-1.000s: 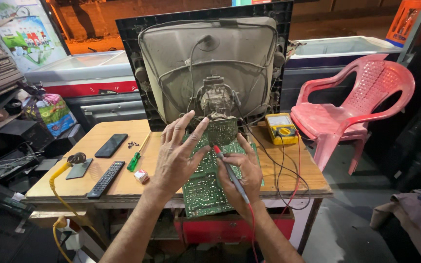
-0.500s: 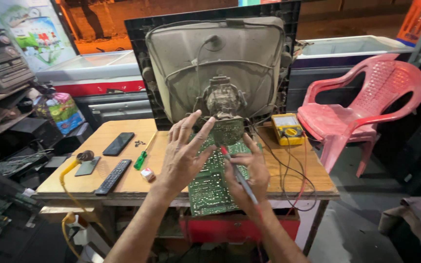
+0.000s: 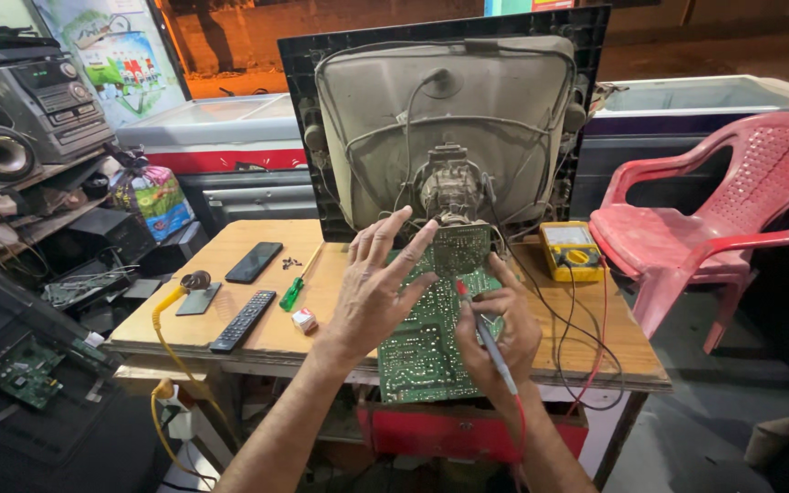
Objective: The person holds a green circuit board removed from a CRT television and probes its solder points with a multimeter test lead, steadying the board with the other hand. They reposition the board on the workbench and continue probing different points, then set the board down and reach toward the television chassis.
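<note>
R hand [image 3: 495, 333] grips red probe [image 3: 478, 319] pencil-style, tip on green circuit board [image 3: 426, 329] overhanging table [image 3: 230, 342] front edge. L hand [image 3: 372, 292] open, fingers spread over board. Remote [image 3: 242, 320], screwdriver [image 3: 291, 294] left; yellow meter [image 3: 570, 250] toward right back; CRT tube [image 3: 449, 128] at back edge

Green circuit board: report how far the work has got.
Done: the grey picture tube stands bare, the green circuit board is tilted up, the yellow multimeter is wired. In hand: right hand holds a red-tipped probe; left hand steadies the board. Left: reassembly.
</note>
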Tool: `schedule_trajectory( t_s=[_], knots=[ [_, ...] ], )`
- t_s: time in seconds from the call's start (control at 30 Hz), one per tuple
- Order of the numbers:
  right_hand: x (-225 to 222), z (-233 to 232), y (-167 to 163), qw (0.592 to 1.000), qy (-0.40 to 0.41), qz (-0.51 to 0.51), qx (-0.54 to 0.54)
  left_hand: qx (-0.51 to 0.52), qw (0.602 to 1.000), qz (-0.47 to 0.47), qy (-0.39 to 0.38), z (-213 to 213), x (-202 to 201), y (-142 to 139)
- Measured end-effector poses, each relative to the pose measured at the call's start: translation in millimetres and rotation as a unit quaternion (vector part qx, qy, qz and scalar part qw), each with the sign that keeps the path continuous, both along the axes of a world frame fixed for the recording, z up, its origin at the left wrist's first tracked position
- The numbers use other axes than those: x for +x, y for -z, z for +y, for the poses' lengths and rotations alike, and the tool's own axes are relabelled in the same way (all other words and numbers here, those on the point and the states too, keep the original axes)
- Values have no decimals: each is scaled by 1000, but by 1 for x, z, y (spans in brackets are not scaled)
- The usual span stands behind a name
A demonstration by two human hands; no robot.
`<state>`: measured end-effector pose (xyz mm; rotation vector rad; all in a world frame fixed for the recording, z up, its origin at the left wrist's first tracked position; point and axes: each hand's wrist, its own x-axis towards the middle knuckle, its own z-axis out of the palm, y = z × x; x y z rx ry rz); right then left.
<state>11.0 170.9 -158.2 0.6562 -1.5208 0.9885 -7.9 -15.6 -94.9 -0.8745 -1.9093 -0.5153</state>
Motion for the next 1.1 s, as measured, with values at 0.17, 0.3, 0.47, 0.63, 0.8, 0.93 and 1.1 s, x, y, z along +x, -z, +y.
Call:
schedule_trajectory(
  t_s=[0.17, 0.3, 0.47, 0.63, 0.8, 0.93, 1.1],
  knots=[
    [-2, 3, 1, 999, -37, -5, -19, -4, 1000, -4, -7, 1, 0, 0],
    [-5, 6, 1, 999, -49, 6, -21, -2, 1000, -4, -4, 1, -2, 0],
    [-7, 6, 1, 997, -66, 11, -28, -3, 1000, -7, 0, 1, -2, 1],
    [-6, 6, 0, 997, -73, 9, -28, -3, 1000, -11, -2, 1, -2, 1],
    [-6, 6, 0, 998, -62, 10, -22, -1, 1000, -13, -2, 2, -3, 2],
    [-8, 6, 1, 999, -43, -2, -27, -1, 1000, -15, -3, 2, -5, 2],
    [-11, 4, 4, 999, -38, -4, -28, 1, 1000, -7, -4, 1, -5, 3]
  ],
)
